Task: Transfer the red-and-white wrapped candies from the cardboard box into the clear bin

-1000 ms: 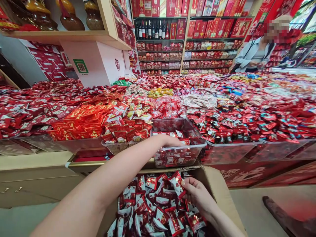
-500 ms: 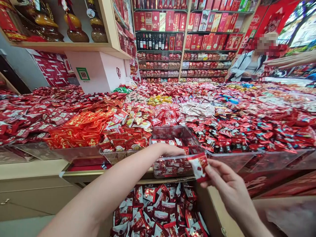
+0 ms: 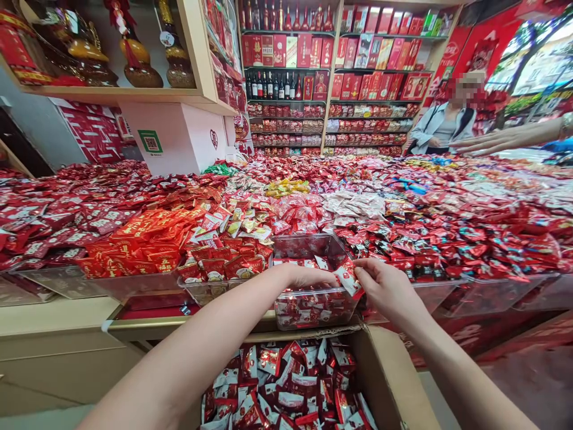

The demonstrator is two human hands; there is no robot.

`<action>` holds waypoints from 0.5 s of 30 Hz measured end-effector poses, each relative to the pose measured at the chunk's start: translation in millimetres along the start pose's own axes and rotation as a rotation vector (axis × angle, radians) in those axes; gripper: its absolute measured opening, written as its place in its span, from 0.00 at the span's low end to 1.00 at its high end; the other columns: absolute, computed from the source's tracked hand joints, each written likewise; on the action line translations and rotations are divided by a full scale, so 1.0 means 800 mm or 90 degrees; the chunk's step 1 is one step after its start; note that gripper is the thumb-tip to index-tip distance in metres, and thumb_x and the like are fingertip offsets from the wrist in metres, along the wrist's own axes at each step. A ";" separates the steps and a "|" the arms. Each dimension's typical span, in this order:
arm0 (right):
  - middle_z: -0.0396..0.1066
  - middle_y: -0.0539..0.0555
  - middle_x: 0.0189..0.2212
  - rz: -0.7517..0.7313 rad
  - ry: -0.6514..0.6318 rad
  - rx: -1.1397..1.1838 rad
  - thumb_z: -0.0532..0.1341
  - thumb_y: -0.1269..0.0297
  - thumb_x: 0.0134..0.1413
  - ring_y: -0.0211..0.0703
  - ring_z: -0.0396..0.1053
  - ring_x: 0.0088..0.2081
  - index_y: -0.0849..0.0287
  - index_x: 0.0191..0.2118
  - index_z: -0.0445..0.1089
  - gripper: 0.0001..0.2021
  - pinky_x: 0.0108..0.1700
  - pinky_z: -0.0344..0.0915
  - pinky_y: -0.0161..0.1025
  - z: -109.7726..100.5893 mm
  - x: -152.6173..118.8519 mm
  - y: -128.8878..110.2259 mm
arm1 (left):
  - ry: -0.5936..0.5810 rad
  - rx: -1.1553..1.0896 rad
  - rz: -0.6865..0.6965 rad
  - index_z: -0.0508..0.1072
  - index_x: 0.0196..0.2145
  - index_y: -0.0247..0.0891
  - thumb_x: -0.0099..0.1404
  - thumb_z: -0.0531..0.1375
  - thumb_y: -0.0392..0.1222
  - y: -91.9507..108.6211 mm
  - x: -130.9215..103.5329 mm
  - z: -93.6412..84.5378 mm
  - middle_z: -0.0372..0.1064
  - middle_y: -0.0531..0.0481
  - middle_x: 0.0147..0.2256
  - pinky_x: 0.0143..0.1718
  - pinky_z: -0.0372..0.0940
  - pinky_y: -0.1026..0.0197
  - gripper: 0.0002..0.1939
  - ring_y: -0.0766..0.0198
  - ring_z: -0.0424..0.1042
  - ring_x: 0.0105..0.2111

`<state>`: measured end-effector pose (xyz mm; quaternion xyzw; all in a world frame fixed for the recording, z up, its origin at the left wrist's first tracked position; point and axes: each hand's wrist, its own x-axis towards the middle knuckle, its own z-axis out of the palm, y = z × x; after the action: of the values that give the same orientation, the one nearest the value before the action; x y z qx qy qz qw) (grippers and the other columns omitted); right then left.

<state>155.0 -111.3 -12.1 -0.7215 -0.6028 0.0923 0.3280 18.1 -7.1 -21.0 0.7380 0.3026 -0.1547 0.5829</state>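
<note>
Restocking a clear bin (image 3: 313,307) at the counter's front edge from a carton (image 3: 385,382) on the floor below. Right hand (image 3: 388,289) pinched shut on one red-and-white packet (image 3: 348,280), held just above the bin's front rim. Left hand (image 3: 308,278) resting on the near rim, fingers curled over it and down into the bin; cannot tell whether gripping anything besides the rim. Bin judged about half full: packets showing through the front wall and along the bottom, upper back part see-through and bare. Neighbouring bins (image 3: 215,263) heaped well above their rims by comparison. Carton packed with the same packets (image 3: 290,382), so plenty of stock left to move. Work judged partway done, many handfuls outstanding. Another person's arm (image 3: 505,138) stretched over the far side of the display, well apart. Shelves (image 3: 331,65) of boxes and bottles behind.
</note>
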 end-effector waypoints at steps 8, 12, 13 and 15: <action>0.72 0.55 0.31 -0.019 -0.040 -0.029 0.51 0.59 0.49 0.44 0.68 0.33 0.60 0.34 0.69 0.13 0.33 0.59 0.36 0.003 0.008 -0.002 | -0.047 -0.031 -0.004 0.71 0.33 0.40 0.55 0.45 0.53 0.002 -0.005 -0.001 0.72 0.53 0.28 0.32 0.64 0.59 0.20 0.63 0.70 0.28; 0.71 0.52 0.26 -0.031 -0.018 0.087 0.55 0.59 0.46 0.40 0.67 0.27 0.59 0.29 0.67 0.09 0.28 0.58 0.34 -0.002 0.016 -0.007 | -0.005 0.009 0.073 0.68 0.39 0.43 0.55 0.50 0.47 -0.002 0.003 0.003 0.71 0.57 0.36 0.44 0.59 0.62 0.15 0.64 0.65 0.42; 0.71 0.51 0.25 -0.037 -0.018 0.131 0.55 0.59 0.46 0.39 0.66 0.26 0.59 0.28 0.66 0.09 0.27 0.58 0.33 -0.004 0.022 -0.010 | 0.005 0.024 0.085 0.68 0.39 0.44 0.55 0.51 0.46 -0.002 0.003 0.003 0.71 0.58 0.38 0.45 0.58 0.62 0.15 0.64 0.63 0.45; 0.70 0.51 0.23 -0.029 -0.032 0.217 0.56 0.60 0.45 0.37 0.65 0.25 0.60 0.27 0.66 0.08 0.25 0.57 0.32 -0.003 0.038 -0.017 | 0.010 0.060 0.081 0.69 0.39 0.42 0.56 0.49 0.45 -0.001 0.003 0.003 0.70 0.57 0.39 0.46 0.57 0.61 0.15 0.63 0.62 0.46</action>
<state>152.8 -82.8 5.6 -0.6393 -0.6025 0.2038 0.4322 19.4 -8.9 -23.7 0.7836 0.2517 -0.1258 0.5539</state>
